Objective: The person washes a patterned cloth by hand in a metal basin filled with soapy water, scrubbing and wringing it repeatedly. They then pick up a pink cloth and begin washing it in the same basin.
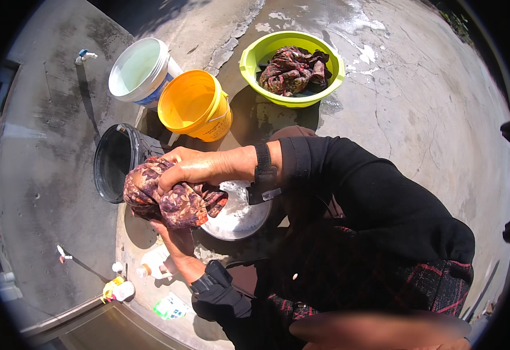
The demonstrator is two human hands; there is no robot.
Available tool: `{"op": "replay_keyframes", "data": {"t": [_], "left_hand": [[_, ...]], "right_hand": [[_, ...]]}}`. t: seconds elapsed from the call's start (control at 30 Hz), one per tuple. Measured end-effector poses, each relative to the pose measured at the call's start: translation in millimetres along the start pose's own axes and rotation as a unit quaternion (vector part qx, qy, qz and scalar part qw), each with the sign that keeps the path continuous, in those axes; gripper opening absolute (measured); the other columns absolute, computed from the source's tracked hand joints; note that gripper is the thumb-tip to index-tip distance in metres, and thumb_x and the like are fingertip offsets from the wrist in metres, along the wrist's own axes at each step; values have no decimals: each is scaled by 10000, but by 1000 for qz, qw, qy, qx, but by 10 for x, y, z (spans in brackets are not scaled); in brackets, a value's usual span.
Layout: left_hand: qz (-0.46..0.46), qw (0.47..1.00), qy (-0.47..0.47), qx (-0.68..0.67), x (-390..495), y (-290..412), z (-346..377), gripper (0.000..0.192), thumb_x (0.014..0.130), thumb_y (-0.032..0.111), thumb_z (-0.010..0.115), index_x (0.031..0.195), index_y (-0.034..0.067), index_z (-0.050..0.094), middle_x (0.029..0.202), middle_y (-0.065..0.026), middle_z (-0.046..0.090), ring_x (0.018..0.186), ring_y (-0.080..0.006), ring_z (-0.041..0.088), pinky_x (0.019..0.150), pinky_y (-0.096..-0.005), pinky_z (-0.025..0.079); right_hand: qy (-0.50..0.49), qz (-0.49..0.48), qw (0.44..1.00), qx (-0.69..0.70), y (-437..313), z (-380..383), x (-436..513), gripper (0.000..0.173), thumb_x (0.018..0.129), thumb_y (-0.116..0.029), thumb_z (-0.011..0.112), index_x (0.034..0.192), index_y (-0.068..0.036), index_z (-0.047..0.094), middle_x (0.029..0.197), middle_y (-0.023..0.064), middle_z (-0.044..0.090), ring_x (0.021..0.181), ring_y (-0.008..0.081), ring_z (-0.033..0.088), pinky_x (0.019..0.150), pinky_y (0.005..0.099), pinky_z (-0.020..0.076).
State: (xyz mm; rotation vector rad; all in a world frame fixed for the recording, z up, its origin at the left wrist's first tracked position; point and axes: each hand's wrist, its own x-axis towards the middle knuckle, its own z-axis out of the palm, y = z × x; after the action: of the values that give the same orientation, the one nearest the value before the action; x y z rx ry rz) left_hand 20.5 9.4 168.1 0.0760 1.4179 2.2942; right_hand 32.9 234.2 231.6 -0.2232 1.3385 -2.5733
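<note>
A bunched floral-patterned cloth [180, 205] in brown, purple and orange is held between my two hands. My right hand [193, 168] grips it from above, thumb and fingers pressed into the folds. From below, my left hand [174, 238] supports the cloth, with part of its fingers hidden under it. One end of the fabric hangs over a basin of white suds [241, 214], which my right forearm partly covers. Just beyond the cloth, a black bucket [115, 164] tilts against the view, its near side hidden.
A yellow bucket [193, 105] and a white bucket [139, 72] stand by the wall. A lime-green basin [292, 100] holds wet patterned clothes [292, 72]. Two taps, upper [84, 56] and lower [63, 253], project from the wall. Bottles [154, 262] and a packet [170, 306] lie near my left arm.
</note>
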Motion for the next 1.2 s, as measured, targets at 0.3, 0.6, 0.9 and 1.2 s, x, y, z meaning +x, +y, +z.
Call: {"op": "replay_keyframes", "data": {"t": [0.3, 0.6, 0.9, 1.2], "left_hand": [[108, 965, 141, 193, -318, 529, -200, 469, 1013, 346, 505, 1304, -20, 531, 1021, -103, 638, 886, -193, 609, 803, -319, 501], [122, 902, 312, 273, -894, 975, -581, 486, 993, 381, 529, 1305, 11, 552, 1057, -105, 606, 937, -199, 558, 876, -324, 446], [20, 892, 363, 268, -1387, 591, -997, 512, 973, 389, 530, 1297, -8, 547, 1134, -140, 605, 1016, -233, 562, 923, -352, 435], [-47, 811, 565, 146, -2530, 114, -1915, 407, 919, 302, 649, 1220, 32, 603, 1064, -148, 652, 934, -239, 649, 808, -330, 537]], "right_hand": [[175, -353, 919, -9, -1193, -694, -573, 396, 764, -125, 757, 1108, 16, 623, 1039, 98, 681, 900, 150, 667, 862, 301, 540], [546, -241, 792, -128, -1040, -2421, -867, 497, 815, -324, 762, 1159, 0, 608, 980, 71, 680, 885, 149, 639, 804, 296, 516], [368, -150, 907, -138, -571, -2219, -1007, 800, 862, -331, 718, 1445, 82, 359, 1353, 215, 534, 1306, 224, 486, 1046, 314, 402], [-3, -230, 873, -430, -1074, -680, -599, 510, 993, -441, 517, 1367, -96, 540, 1289, 171, 617, 1094, 242, 670, 954, 379, 539]]}}
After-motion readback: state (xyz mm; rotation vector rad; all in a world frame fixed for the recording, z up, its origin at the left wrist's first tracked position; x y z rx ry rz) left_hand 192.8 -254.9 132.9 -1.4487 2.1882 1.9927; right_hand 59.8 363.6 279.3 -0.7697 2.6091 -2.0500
